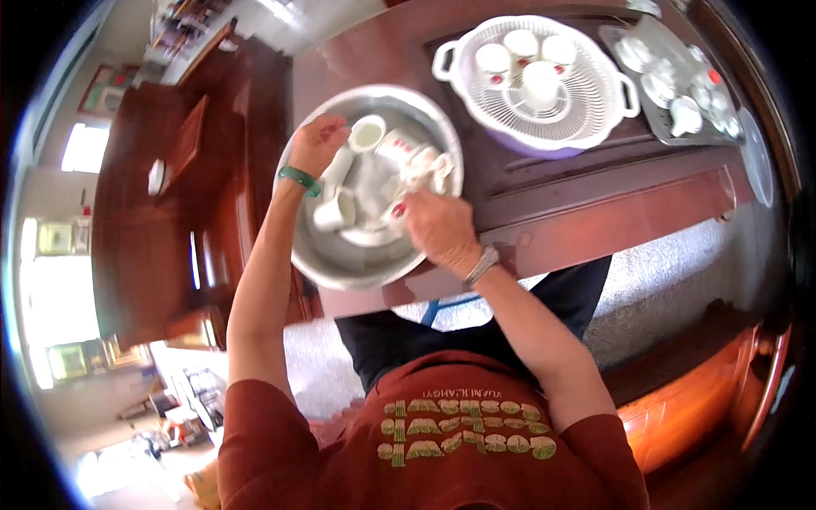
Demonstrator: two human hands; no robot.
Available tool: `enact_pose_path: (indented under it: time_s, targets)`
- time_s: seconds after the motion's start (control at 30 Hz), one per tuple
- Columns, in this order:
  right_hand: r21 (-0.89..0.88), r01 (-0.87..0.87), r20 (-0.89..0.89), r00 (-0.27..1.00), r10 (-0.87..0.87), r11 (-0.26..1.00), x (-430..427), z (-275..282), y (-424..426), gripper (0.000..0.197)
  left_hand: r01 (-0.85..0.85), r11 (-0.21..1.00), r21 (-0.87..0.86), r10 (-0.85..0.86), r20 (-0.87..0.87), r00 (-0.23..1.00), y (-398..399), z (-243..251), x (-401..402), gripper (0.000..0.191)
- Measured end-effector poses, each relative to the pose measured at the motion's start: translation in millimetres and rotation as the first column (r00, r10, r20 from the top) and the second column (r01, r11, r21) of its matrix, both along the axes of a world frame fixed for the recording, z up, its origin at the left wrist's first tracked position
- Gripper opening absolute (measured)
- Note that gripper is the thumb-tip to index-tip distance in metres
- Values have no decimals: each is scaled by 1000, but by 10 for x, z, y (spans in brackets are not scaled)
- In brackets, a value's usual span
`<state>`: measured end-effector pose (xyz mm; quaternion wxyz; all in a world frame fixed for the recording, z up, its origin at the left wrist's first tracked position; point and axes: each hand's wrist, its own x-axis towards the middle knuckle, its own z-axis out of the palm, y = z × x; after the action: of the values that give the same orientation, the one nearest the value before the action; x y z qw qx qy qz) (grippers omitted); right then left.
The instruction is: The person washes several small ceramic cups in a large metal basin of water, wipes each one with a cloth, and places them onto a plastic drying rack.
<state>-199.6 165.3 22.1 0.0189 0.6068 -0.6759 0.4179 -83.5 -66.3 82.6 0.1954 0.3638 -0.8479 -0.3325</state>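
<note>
A metal basin (376, 280) holds water, several white cups and a bunched pale cloth (428, 167). My left hand (322, 139), a green bangle at its wrist, is over the basin's left side with curled fingers, beside an upright white cup (368, 132); blur hides whether it grips anything. At the basin's right side, my right hand (441, 224) has its fingers closed at a white cup with a red mark (396, 215), just below the cloth. Another white cup (336, 211) lies tilted at the lower left, and a cup with red marks (398, 146) is near the cloth.
A white slotted basket (605, 131) with several white cups stands on the dark wooden table (542, 207), right of the basin. Farther right, a tray (676, 137) holds glassware and a small white vessel, beside a clear round lid (757, 159). Dark wooden furniture (146, 255) stands at left.
</note>
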Motion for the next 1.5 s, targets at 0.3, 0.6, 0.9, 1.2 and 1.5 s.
enact_pose_path:
  time_s: [0.3,0.6,0.9,1.2,1.5]
  targets:
    - [239,-128,-45,989,142,963,-9,244,-214,42,71,992,-103,-11,495,869,439,-529,846,61]
    - [561,-228,-59,948,313,796,39,114,-374,47,-37,999,28,14,587,809,550,-515,762,87]
    - [329,97,-94,993,-69,939,122,162,-358,42,-150,684,714,369,-160,916,600,-716,594,78]
    - [508,202,-229,969,-95,837,110,8,-550,41,162,178,971,579,-236,780,746,-516,529,47]
    - [440,68,-4,997,-74,896,-15,190,-529,15,347,206,915,633,-395,666,868,-510,612,48]
